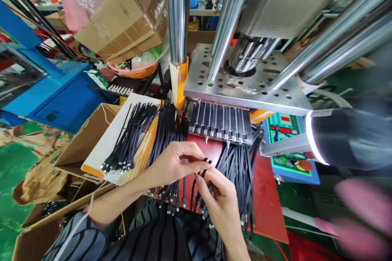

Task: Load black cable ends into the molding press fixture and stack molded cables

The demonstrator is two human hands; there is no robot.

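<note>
Both hands meet over the red work surface (pixel 266 208), just in front of the metal mould (pixel 220 122) with black strips in its slots. My left hand (pixel 177 163) pinches the small dark end of a black cable (pixel 193 189) between thumb and fingers. Close against it, my right hand (pixel 219 191) has its thumb and index finger closed on the same cable or one beside it; the fingers hide which. Bundles of black cables (pixel 234 167) with metal plugs hang to the right of the mould, and more cables lie on a white board (pixel 102 147) at the left.
Steel columns (pixel 179 16) and a thick plate (pixel 245 89) stand above the mould. A lamp (pixel 339 136) and a blue control box (pixel 294 175) are at the right. Cardboard boxes (pixel 88 134) and a blue machine (pixel 58 98) stand left. A blurred pink object (pixel 364 208) shows at lower right.
</note>
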